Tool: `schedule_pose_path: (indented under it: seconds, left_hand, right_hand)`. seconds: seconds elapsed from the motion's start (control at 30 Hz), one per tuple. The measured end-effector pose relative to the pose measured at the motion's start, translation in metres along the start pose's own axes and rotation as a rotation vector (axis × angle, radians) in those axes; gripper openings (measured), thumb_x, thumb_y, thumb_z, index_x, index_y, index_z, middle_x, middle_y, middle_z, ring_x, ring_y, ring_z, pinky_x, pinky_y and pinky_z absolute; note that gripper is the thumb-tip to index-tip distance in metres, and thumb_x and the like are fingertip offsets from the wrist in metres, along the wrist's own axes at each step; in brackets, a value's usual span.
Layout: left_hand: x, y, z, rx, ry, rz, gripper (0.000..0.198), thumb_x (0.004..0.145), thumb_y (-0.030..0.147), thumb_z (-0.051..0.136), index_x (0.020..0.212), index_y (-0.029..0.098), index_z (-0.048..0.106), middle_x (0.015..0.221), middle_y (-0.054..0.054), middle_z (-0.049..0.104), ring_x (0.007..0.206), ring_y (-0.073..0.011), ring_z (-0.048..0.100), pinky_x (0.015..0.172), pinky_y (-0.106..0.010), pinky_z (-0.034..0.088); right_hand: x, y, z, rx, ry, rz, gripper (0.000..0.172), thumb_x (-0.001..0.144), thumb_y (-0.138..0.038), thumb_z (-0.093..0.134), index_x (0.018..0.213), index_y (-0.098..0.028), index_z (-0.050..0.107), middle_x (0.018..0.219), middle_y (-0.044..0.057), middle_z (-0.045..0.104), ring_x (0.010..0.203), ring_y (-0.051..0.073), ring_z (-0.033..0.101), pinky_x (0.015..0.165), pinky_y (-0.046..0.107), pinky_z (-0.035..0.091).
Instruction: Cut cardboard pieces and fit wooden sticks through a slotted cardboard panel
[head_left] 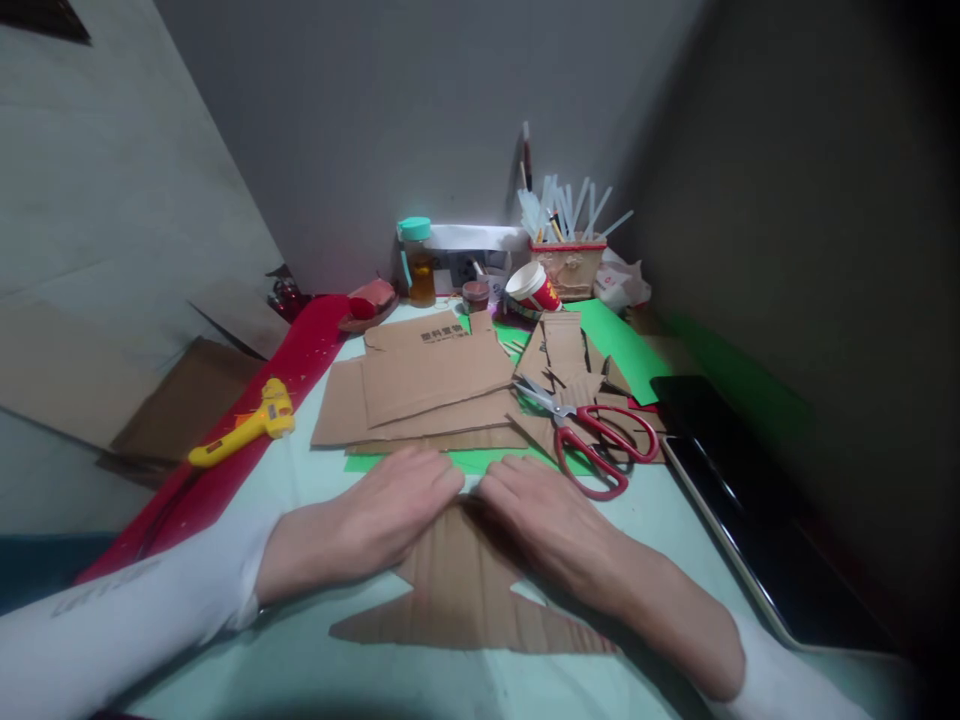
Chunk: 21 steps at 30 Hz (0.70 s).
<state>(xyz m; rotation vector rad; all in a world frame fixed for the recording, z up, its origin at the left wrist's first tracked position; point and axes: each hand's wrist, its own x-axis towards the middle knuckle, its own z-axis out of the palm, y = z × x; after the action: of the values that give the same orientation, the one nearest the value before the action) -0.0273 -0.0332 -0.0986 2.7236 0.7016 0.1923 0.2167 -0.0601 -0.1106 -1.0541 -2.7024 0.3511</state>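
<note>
A cut cardboard piece with a wide, pointed lower edge and stepped sides lies on the table in front of me. My left hand curls over its upper left part, fingers bent and closed on it. Opposite, my right hand is closed on the upper right part, the two hands' knuckles nearly meeting. Both sets of fingertips are hidden beneath the hands, and the top of the piece is covered too. Just beyond my right hand rest red-handled scissors, blades apart, on cardboard scraps.
Stacked cardboard sheets lie past my hands over green paper. A yellow glue gun rests on red cloth at left. A black tablet is at right. Behind stand a bottle, a paper cup and a box of glue sticks.
</note>
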Motion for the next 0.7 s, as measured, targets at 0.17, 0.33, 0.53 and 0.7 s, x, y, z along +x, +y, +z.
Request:
schedule_pose_path:
  seconds: [0.17, 0.33, 0.53, 0.7]
  left_hand:
    - [0.005, -0.003, 0.003, 0.032, 0.023, 0.008, 0.017, 0.094, 0.008, 0.038, 0.1, 0.019, 0.05, 0.096, -0.009, 0.059, 0.084, -0.0236, 0.049, 0.078, -0.039, 0.042]
    - [0.011, -0.002, -0.004, -0.014, 0.035, 0.006, 0.015, 0.097, 0.012, 0.042, 0.099, 0.021, 0.054, 0.095, -0.006, 0.063, 0.088, -0.0213, 0.056, 0.08, -0.034, 0.046]
    - [0.019, 0.0, 0.0, -0.069, 0.058, -0.032, 0.019, 0.094, 0.01, 0.047, 0.109, 0.02, 0.055, 0.102, -0.007, 0.066, 0.095, -0.0207, 0.06, 0.084, -0.031, 0.049]
    - [0.017, 0.006, 0.017, -0.009, 0.081, -0.061, 0.022, 0.085, 0.0, 0.043, 0.09, 0.019, 0.054, 0.088, -0.007, 0.06, 0.083, -0.0219, 0.053, 0.073, -0.034, 0.046]
  right_hand:
    - [0.002, -0.003, -0.005, -0.031, 0.015, 0.013, 0.009, 0.095, -0.009, 0.052, 0.099, -0.016, 0.056, 0.094, 0.006, 0.06, 0.083, 0.02, 0.049, 0.073, 0.033, 0.037]
    - [0.009, -0.01, -0.004, -0.045, 0.041, 0.086, 0.011, 0.09, -0.006, 0.057, 0.092, -0.016, 0.059, 0.089, 0.005, 0.063, 0.08, 0.02, 0.054, 0.074, 0.034, 0.037]
    - [0.014, -0.01, 0.008, -0.031, 0.099, 0.119, 0.007, 0.091, -0.011, 0.059, 0.091, -0.018, 0.061, 0.089, 0.004, 0.063, 0.082, 0.02, 0.054, 0.074, 0.033, 0.037]
    - [0.009, -0.011, 0.015, -0.072, 0.134, -0.026, 0.014, 0.095, -0.013, 0.047, 0.093, -0.016, 0.06, 0.086, 0.005, 0.06, 0.077, 0.021, 0.046, 0.07, 0.037, 0.031]
